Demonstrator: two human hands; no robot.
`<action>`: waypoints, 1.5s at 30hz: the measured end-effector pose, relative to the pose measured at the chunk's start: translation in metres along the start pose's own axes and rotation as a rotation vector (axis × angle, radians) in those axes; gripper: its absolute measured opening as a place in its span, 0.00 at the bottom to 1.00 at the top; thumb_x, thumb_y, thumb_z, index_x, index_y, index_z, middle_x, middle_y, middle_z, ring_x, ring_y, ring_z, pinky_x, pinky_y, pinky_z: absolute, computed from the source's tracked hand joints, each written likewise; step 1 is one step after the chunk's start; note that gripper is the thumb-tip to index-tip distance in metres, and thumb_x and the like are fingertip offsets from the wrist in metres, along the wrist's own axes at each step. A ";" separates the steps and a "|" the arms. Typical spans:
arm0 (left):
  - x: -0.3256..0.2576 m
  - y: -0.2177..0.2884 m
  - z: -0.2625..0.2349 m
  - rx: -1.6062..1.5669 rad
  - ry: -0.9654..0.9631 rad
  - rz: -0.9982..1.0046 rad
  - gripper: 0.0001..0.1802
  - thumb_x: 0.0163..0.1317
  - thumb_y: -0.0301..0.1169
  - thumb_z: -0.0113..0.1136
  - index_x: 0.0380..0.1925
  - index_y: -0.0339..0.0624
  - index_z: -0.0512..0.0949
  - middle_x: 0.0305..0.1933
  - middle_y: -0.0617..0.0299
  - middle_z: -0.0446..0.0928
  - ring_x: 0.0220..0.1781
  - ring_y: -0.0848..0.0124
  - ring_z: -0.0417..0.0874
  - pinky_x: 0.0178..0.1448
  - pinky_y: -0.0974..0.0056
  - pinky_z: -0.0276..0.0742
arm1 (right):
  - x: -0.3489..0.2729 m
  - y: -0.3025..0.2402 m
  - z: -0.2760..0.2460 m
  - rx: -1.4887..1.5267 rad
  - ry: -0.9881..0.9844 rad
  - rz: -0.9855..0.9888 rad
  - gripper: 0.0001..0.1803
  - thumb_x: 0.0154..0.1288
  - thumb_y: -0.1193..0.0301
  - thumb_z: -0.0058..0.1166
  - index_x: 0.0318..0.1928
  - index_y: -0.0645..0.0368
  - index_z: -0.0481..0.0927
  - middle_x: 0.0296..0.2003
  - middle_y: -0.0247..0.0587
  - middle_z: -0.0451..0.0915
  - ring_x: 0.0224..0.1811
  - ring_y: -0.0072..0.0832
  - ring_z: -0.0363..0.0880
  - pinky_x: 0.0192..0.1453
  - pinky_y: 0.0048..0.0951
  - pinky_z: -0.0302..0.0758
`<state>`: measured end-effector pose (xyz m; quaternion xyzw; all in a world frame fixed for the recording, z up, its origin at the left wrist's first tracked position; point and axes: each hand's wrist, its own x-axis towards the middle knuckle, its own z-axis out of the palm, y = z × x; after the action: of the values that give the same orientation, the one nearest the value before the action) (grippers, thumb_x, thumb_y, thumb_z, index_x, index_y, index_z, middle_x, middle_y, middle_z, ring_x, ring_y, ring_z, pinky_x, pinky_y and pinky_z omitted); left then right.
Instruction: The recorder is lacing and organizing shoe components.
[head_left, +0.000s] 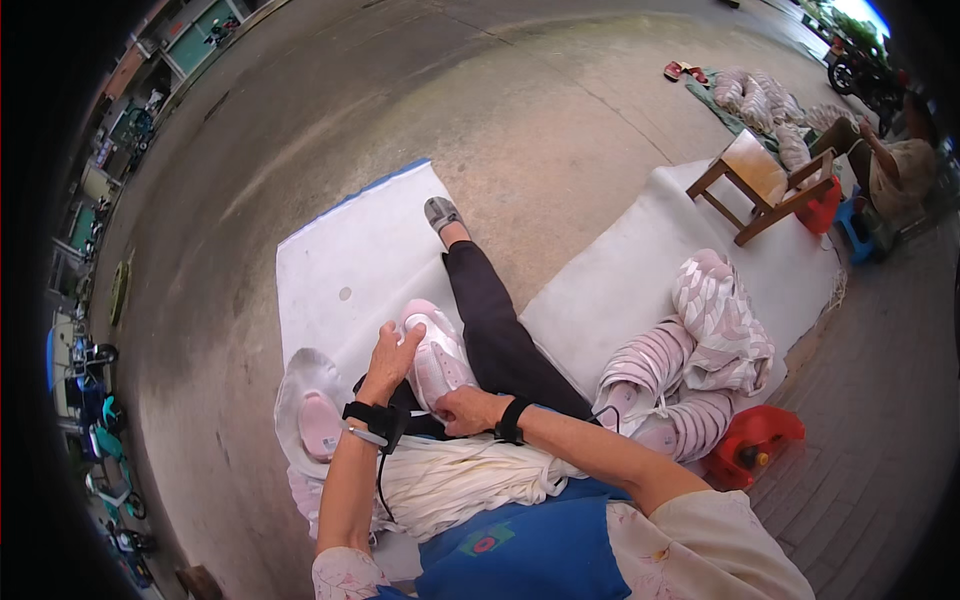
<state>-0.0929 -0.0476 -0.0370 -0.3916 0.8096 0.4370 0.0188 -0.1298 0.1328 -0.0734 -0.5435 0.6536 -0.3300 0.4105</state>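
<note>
A pink and white shoe upper [436, 362] lies over my lap, its rounded toe pointing away from me. My left hand [392, 358] grips its left side near the toe, thumb on top. At its near end my right hand [470, 410] is closed, fingers pinched at the edge; whether a lace end is between them is too small to see. A thick bundle of off-white shoelaces [460, 482] lies across my lap below both hands. Left of my left wrist rests another pale upper with a pink insole [318, 425].
Stacked pink and white uppers [640, 365] lie at my right, beside a red plastic item [757, 440]. White sheets [335, 260] cover ground ahead and right. A wooden stool [757, 170] stands on the right sheet. Beyond it sits another person [900, 165] near more bundled uppers [760, 100].
</note>
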 end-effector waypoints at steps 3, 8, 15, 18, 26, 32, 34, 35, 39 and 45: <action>0.026 0.012 0.037 -0.097 -0.261 -0.168 0.57 0.44 0.54 0.70 0.62 0.23 0.55 0.57 0.39 0.68 0.57 0.54 0.75 0.58 0.57 0.73 | -0.010 0.011 0.003 0.052 0.039 0.034 0.10 0.46 0.71 0.57 0.30 0.62 0.79 0.27 0.55 0.80 0.34 0.51 0.80 0.40 0.44 0.76; 0.025 -0.031 0.017 -0.279 -0.306 -0.227 0.38 0.42 0.35 0.71 0.52 0.27 0.69 0.46 0.47 0.77 0.46 0.56 0.81 0.52 0.57 0.77 | 0.001 -0.014 0.015 0.059 -0.016 0.047 0.10 0.48 0.78 0.54 0.34 0.64 0.81 0.32 0.57 0.80 0.40 0.51 0.80 0.44 0.44 0.76; 0.029 0.000 0.016 -0.186 -0.271 -0.247 0.17 0.45 0.34 0.61 0.31 0.30 0.79 0.27 0.59 0.77 0.27 0.69 0.75 0.31 0.63 0.69 | -0.015 -0.003 -0.009 -0.052 0.074 0.202 0.10 0.47 0.75 0.56 0.33 0.60 0.83 0.30 0.58 0.81 0.37 0.51 0.82 0.43 0.46 0.78; 0.027 -0.002 0.007 -0.322 -0.253 -0.159 0.18 0.42 0.34 0.61 0.29 0.27 0.77 0.28 0.56 0.75 0.29 0.66 0.75 0.33 0.62 0.69 | -0.013 -0.003 -0.019 -0.138 0.016 0.231 0.12 0.50 0.76 0.55 0.38 0.61 0.82 0.34 0.57 0.81 0.40 0.50 0.82 0.46 0.44 0.79; 0.030 -0.022 -0.014 -0.742 -0.238 -0.329 0.31 0.53 0.44 0.66 0.47 0.27 0.76 0.42 0.50 0.79 0.41 0.63 0.81 0.43 0.59 0.77 | 0.005 -0.028 -0.008 -0.161 -0.062 0.083 0.12 0.52 0.73 0.53 0.37 0.64 0.82 0.29 0.59 0.80 0.36 0.52 0.80 0.46 0.46 0.75; 0.051 -0.049 0.012 -0.430 -0.386 -0.382 0.62 0.34 0.64 0.71 0.60 0.24 0.66 0.61 0.40 0.68 0.60 0.56 0.72 0.62 0.58 0.67 | -0.006 -0.026 -0.003 -0.179 -0.019 -0.073 0.10 0.51 0.70 0.57 0.30 0.65 0.80 0.24 0.54 0.79 0.28 0.48 0.80 0.36 0.42 0.76; 0.050 -0.018 0.014 -0.242 -0.318 -0.430 0.67 0.31 0.62 0.73 0.63 0.20 0.57 0.61 0.37 0.67 0.58 0.54 0.74 0.58 0.57 0.73 | -0.010 -0.007 -0.007 -0.156 0.007 0.009 0.10 0.51 0.68 0.58 0.30 0.63 0.81 0.25 0.53 0.80 0.29 0.49 0.80 0.37 0.42 0.76; 0.052 -0.019 0.010 -0.262 -0.366 -0.449 0.70 0.31 0.61 0.74 0.65 0.21 0.52 0.64 0.37 0.63 0.60 0.54 0.72 0.59 0.58 0.72 | -0.009 -0.006 -0.007 -0.142 -0.001 0.004 0.10 0.51 0.68 0.58 0.30 0.63 0.81 0.25 0.53 0.80 0.29 0.49 0.80 0.38 0.42 0.76; 0.058 -0.042 0.014 -0.171 -0.201 -0.514 0.55 0.29 0.59 0.73 0.53 0.25 0.74 0.57 0.43 0.73 0.57 0.54 0.75 0.59 0.61 0.71 | -0.001 -0.014 -0.009 -0.133 -0.060 0.011 0.11 0.50 0.67 0.58 0.31 0.62 0.81 0.26 0.54 0.80 0.31 0.50 0.80 0.39 0.42 0.77; 0.040 0.002 -0.013 -0.192 -0.230 -0.306 0.33 0.34 0.46 0.68 0.33 0.23 0.80 0.34 0.48 0.81 0.33 0.60 0.82 0.38 0.60 0.77 | 0.001 -0.015 -0.016 -0.176 -0.103 0.018 0.12 0.51 0.67 0.58 0.33 0.62 0.83 0.28 0.55 0.81 0.33 0.50 0.81 0.40 0.42 0.77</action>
<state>-0.1175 -0.0813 -0.0427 -0.4574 0.6879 0.5459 0.1400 -0.1379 0.1289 -0.0530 -0.5879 0.6629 -0.2391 0.3973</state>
